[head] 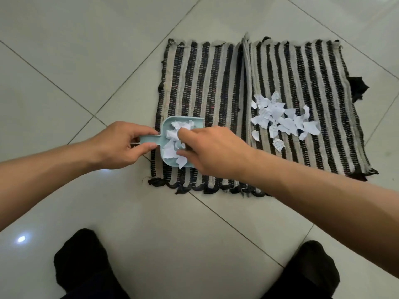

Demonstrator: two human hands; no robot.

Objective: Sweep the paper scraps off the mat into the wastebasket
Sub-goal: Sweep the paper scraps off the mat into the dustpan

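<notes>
Two black-and-white striped mats lie side by side on the tiled floor, the left mat and the right mat. A pile of white paper scraps rests on the right mat. A small light-blue dustpan sits on the left mat's near left part, with paper scraps inside it. My left hand grips the dustpan's handle. My right hand reaches over the pan, its fingers pressed onto the scraps in it. No wastebasket is in view.
Pale glossy floor tiles surround the mats. My two knees in black trousers show at the bottom, the left knee and the right knee. A dark cloth bit sticks out past the right mat's edge.
</notes>
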